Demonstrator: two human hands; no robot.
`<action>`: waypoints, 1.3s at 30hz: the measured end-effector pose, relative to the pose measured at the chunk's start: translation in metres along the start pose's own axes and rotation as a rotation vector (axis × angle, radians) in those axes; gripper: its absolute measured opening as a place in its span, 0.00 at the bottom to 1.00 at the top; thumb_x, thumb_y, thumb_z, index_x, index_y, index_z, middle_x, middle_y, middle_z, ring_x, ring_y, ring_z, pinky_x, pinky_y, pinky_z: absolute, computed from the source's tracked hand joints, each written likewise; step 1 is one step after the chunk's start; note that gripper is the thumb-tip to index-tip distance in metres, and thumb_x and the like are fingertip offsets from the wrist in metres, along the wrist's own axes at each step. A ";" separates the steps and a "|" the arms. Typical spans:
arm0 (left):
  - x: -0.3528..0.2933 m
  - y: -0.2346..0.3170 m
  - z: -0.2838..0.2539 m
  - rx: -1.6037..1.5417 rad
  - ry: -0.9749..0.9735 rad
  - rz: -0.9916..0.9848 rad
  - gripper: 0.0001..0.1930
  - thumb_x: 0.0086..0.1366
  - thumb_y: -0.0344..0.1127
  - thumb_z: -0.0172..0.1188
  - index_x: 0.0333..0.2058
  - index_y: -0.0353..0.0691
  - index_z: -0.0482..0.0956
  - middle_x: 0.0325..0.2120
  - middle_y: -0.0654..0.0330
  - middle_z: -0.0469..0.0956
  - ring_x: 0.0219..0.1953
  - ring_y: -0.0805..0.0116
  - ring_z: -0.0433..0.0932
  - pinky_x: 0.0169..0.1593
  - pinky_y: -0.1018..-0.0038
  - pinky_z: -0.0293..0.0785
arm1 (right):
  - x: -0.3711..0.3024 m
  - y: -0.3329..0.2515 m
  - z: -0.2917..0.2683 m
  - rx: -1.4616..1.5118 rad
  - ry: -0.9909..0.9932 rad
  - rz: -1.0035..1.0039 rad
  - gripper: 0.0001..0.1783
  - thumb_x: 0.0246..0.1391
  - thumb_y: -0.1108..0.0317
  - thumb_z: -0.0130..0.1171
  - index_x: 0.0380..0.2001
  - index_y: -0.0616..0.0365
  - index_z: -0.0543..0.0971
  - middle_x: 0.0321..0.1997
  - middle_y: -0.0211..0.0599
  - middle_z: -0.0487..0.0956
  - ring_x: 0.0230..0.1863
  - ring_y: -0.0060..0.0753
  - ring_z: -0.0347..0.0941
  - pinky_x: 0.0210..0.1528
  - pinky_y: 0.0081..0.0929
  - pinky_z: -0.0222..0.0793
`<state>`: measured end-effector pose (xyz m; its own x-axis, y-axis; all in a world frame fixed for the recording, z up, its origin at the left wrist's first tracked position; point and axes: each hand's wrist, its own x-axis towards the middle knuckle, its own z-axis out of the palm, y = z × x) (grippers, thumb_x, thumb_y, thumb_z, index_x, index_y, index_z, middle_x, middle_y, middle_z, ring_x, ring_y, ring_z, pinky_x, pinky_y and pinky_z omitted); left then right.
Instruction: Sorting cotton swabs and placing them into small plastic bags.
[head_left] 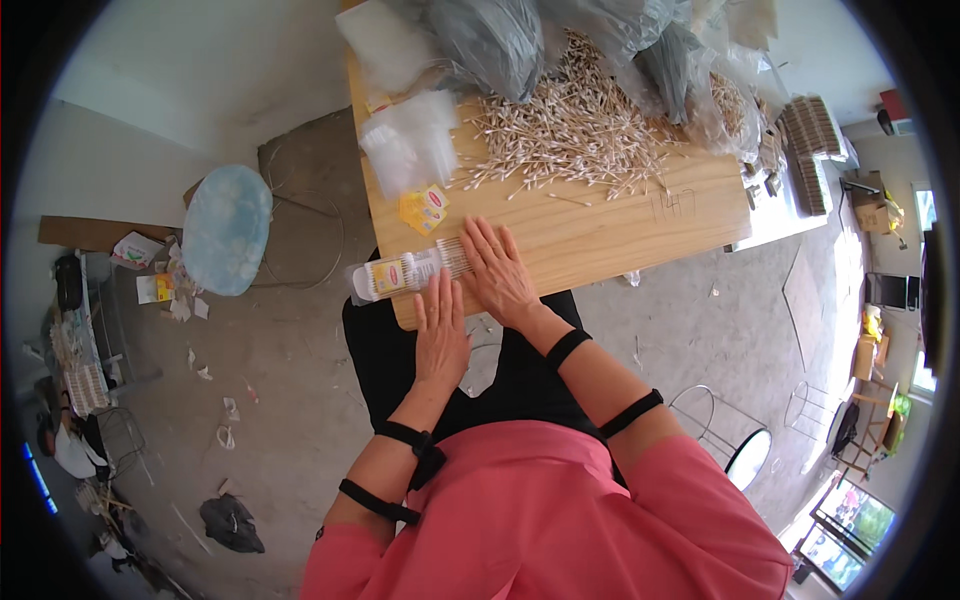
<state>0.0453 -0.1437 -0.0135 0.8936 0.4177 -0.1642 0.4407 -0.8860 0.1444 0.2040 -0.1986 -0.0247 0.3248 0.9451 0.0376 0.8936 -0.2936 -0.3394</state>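
Observation:
A clear plastic packet (388,278) with a yellow label lies near the table's front left corner, its far left end crumpled. Cotton swabs (455,257) lie side by side in a row between the packet and my right hand. My right hand (498,275) rests on the wood with its fingers stretched out, the fingertips beside the swabs' right ends. My left hand (441,335) is at the table's front edge, fingers straight, their tips touching or just beside the packet's near side. Yellow cards (423,209) lie beyond the packet.
A large heap of loose cotton swabs (590,125) covers the far part of the wooden table (600,235). Grey plastic bags (490,45) stand behind it. Stacked clear bags (410,142) lie at the far left. A pale blue stool (228,230) stands left of the table.

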 end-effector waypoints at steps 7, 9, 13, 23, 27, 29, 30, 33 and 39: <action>0.034 0.004 0.006 -0.045 0.106 -0.066 0.36 0.66 0.28 0.49 0.70 0.28 0.46 0.74 0.45 0.40 0.76 0.53 0.35 0.75 0.52 0.30 | -0.004 -0.004 0.006 -0.065 -0.005 -0.010 0.31 0.67 0.59 0.45 0.69 0.62 0.59 0.78 0.44 0.52 0.80 0.41 0.40 0.78 0.45 0.32; 0.037 0.003 0.006 -0.070 0.110 -0.068 0.35 0.67 0.28 0.48 0.70 0.28 0.46 0.74 0.46 0.40 0.76 0.52 0.35 0.75 0.51 0.30 | -0.005 -0.003 0.006 -0.077 -0.003 -0.006 0.30 0.67 0.60 0.45 0.68 0.62 0.60 0.77 0.44 0.53 0.79 0.41 0.40 0.78 0.45 0.32; 0.037 0.009 0.003 -0.032 0.054 -0.095 0.35 0.67 0.28 0.48 0.70 0.29 0.47 0.74 0.46 0.40 0.76 0.53 0.35 0.75 0.51 0.30 | -0.006 0.001 0.007 -0.012 -0.006 -0.013 0.29 0.66 0.62 0.46 0.67 0.62 0.61 0.77 0.43 0.54 0.79 0.41 0.41 0.78 0.45 0.33; 0.037 0.001 0.006 -0.106 0.206 -0.066 0.39 0.64 0.27 0.53 0.71 0.29 0.45 0.74 0.46 0.39 0.76 0.52 0.35 0.75 0.51 0.30 | -0.005 -0.005 0.006 -0.010 0.035 -0.072 0.32 0.65 0.63 0.48 0.69 0.60 0.59 0.78 0.43 0.52 0.79 0.41 0.42 0.78 0.48 0.33; 0.031 0.003 -0.034 0.024 -0.112 -0.074 0.49 0.59 0.39 0.65 0.71 0.32 0.43 0.74 0.45 0.40 0.76 0.51 0.37 0.75 0.50 0.32 | -0.009 0.003 0.012 -0.026 0.024 -0.046 0.31 0.65 0.65 0.48 0.70 0.60 0.59 0.78 0.42 0.51 0.79 0.40 0.42 0.77 0.48 0.33; 0.018 -0.011 -0.038 -0.109 -0.137 -0.025 0.54 0.57 0.43 0.68 0.71 0.31 0.42 0.73 0.44 0.39 0.76 0.50 0.36 0.74 0.47 0.32 | -0.012 0.003 0.013 -0.017 0.027 -0.034 0.33 0.62 0.67 0.48 0.70 0.59 0.58 0.78 0.41 0.51 0.80 0.40 0.41 0.78 0.49 0.31; 0.008 -0.025 -0.036 -0.217 0.010 -0.042 0.55 0.57 0.46 0.69 0.71 0.30 0.41 0.73 0.43 0.39 0.76 0.49 0.36 0.73 0.45 0.31 | -0.013 0.005 0.012 -0.016 0.030 -0.023 0.33 0.62 0.67 0.48 0.70 0.59 0.58 0.78 0.41 0.51 0.80 0.40 0.41 0.78 0.49 0.31; -0.006 -0.064 -0.033 -0.292 0.186 -0.073 0.57 0.57 0.50 0.68 0.71 0.30 0.39 0.73 0.42 0.38 0.76 0.46 0.35 0.72 0.40 0.29 | -0.010 -0.002 0.010 -0.016 0.049 -0.033 0.33 0.63 0.67 0.47 0.70 0.60 0.58 0.78 0.41 0.50 0.79 0.40 0.41 0.78 0.50 0.31; -0.003 -0.091 -0.016 -0.251 0.089 0.030 0.55 0.60 0.51 0.66 0.71 0.30 0.38 0.73 0.42 0.37 0.75 0.43 0.34 0.73 0.43 0.30 | -0.008 -0.004 0.012 0.002 0.065 -0.043 0.33 0.63 0.67 0.47 0.70 0.62 0.57 0.78 0.43 0.50 0.79 0.43 0.42 0.78 0.48 0.33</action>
<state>0.0036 -0.0609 -0.0108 0.9058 0.4176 -0.0713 0.4109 -0.8252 0.3875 0.1936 -0.2034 -0.0352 0.3054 0.9455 0.1128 0.9067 -0.2525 -0.3378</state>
